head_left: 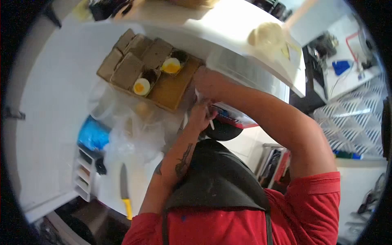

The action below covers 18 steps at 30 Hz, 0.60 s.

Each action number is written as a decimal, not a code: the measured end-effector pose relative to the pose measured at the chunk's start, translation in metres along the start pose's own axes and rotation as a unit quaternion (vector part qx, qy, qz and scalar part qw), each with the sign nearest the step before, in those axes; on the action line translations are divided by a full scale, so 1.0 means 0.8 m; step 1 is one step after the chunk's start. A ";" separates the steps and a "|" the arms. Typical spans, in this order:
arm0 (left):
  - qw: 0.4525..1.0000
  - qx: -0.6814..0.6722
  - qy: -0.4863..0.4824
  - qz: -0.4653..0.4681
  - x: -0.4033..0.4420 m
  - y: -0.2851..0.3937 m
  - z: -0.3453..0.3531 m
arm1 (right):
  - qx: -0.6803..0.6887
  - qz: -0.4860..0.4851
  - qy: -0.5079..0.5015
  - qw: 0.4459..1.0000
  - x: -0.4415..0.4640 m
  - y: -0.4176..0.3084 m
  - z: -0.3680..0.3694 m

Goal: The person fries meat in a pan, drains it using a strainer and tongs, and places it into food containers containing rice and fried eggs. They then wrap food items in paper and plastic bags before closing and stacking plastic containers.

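My left hand and my right hand are close together near the middle of the view. The fingers of my left hand are closed, and a thin white piece sticks out beside them. My right hand is curled above it, with something pale partly showing between the two. What either hand grips is blurred and mostly covered. Just left of them lies a brown cardboard egg carton with dividers. Two halved boiled eggs rest in it: one egg half nearer my hands, another egg half farther left.
Crumpled clear plastic bags and a blue bag lie left of my forearm. A yellow-handled knife is near the table edge, beside a white compartment rack. A translucent bin stands beyond my right arm, under a white shelf.
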<state>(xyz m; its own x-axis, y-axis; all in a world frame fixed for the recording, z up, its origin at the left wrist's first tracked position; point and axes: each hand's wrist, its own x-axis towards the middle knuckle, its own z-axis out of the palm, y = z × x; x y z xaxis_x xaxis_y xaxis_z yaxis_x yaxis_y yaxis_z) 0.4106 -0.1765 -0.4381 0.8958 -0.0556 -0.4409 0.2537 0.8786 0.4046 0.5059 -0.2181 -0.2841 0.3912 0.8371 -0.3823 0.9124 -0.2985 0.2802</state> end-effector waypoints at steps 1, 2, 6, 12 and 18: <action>0.983 0.159 -0.003 0.090 0.005 -0.007 0.002 | -0.071 -0.042 0.007 0.997 0.002 0.000 -0.004; 0.932 0.318 0.001 0.175 0.011 -0.015 0.007 | -0.073 -0.059 0.017 0.995 -0.001 -0.001 -0.014; 0.876 0.334 -0.043 0.346 0.065 -0.042 -0.006 | -0.135 -0.117 0.074 0.981 0.011 0.018 0.021; 0.736 0.457 0.011 0.500 0.107 -0.066 -0.027 | -0.119 -0.094 0.165 0.975 0.021 0.011 0.044; 0.959 0.012 -0.034 0.281 0.071 -0.047 0.033 | -0.097 -0.122 0.139 0.978 0.004 0.018 0.010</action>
<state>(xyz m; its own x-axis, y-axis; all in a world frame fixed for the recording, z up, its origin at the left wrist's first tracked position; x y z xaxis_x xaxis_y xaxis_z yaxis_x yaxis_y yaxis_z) 0.4616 -0.2250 -0.4570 0.9153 0.3917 -0.0940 -0.2688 0.7677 0.5818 0.5213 -0.2233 -0.2887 0.0932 0.9727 -0.2124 0.9239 -0.0050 0.3825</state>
